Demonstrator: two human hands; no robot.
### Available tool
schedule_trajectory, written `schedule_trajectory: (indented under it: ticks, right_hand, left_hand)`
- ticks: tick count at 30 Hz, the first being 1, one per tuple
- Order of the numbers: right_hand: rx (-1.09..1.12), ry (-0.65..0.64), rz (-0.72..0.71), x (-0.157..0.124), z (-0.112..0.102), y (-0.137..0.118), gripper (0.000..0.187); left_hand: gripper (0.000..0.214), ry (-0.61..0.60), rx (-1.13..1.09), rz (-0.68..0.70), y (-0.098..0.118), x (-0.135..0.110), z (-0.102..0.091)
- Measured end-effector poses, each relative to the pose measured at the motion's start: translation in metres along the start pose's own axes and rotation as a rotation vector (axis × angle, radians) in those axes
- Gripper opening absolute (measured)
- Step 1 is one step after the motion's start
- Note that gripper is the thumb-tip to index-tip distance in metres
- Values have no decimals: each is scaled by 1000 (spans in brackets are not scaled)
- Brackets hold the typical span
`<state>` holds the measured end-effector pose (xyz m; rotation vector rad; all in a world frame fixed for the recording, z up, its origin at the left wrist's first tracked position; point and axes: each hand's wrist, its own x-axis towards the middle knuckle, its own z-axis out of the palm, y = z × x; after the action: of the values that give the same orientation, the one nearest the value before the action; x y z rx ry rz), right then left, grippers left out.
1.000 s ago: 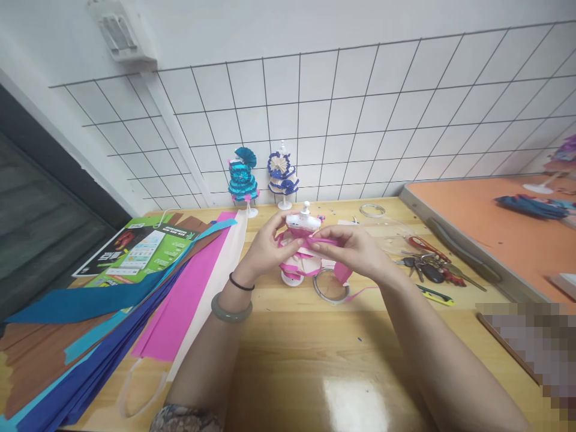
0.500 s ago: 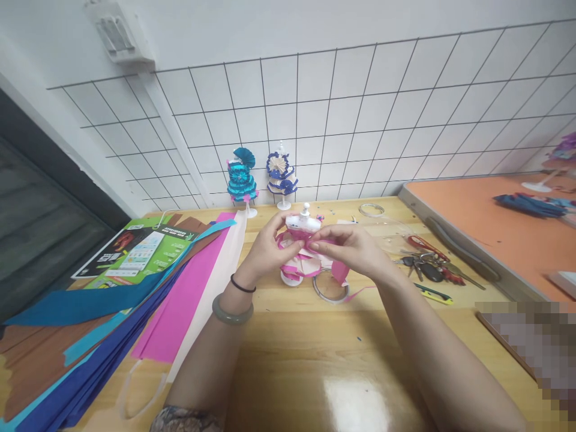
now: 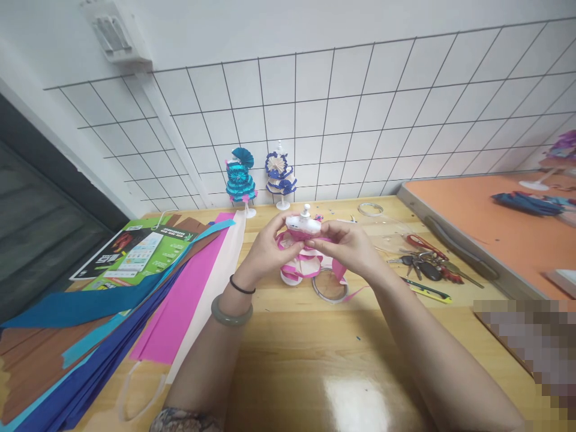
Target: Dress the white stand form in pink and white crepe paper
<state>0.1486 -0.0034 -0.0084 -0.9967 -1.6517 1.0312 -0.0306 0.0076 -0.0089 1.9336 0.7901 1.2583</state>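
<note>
A small white mannequin stand [image 3: 304,224] is upright on the table, dressed in a ruffled pink and white paper dress [image 3: 306,264]. My left hand [image 3: 272,244] grips the dress and the mannequin's body from the left, thumb pressed on the front of the waist. On the other side my right hand [image 3: 347,246] is closed at the waist, thumb and index finger against the pink paper. Its other fingers are partly hidden behind the figure. A loose pink paper strip [image 3: 338,271] hangs below my right hand, beside a roll of tape [image 3: 330,285].
Crepe paper sheets [image 3: 191,300] and a green package [image 3: 148,258] lie at left. Two dressed mannequins, one turquoise [image 3: 240,177] and one blue and cream [image 3: 281,174], stand by the wall. Keys [image 3: 427,267] and a yellow cutter [image 3: 427,290] lie at right, near an orange board [image 3: 477,210].
My right hand's fingers have shifted slightly at the waist, with the index finger now further behind the mannequin. My left hand keeps its place.
</note>
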Motion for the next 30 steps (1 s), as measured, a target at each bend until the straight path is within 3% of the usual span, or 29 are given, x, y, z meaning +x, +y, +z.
schedule_trajectory:
  ticks: [10, 19, 26, 30]
  right_hand:
    - [-168, 62, -59, -2, -1, -1, 25]
    - [-550, 152, -349, -1, 1, 4, 15]
    - [-478, 66, -331, -1, -2, 2, 14]
    - [-387, 28, -250, -2, -4, -2, 12]
  left_hand:
    - [45, -46, -33, 9, 0, 0, -1]
    - [45, -6, -68, 9, -2, 1, 1]
    - [67, 69, -57, -45, -11, 1, 3]
    - [59, 79, -3, -35, -11, 2, -1]
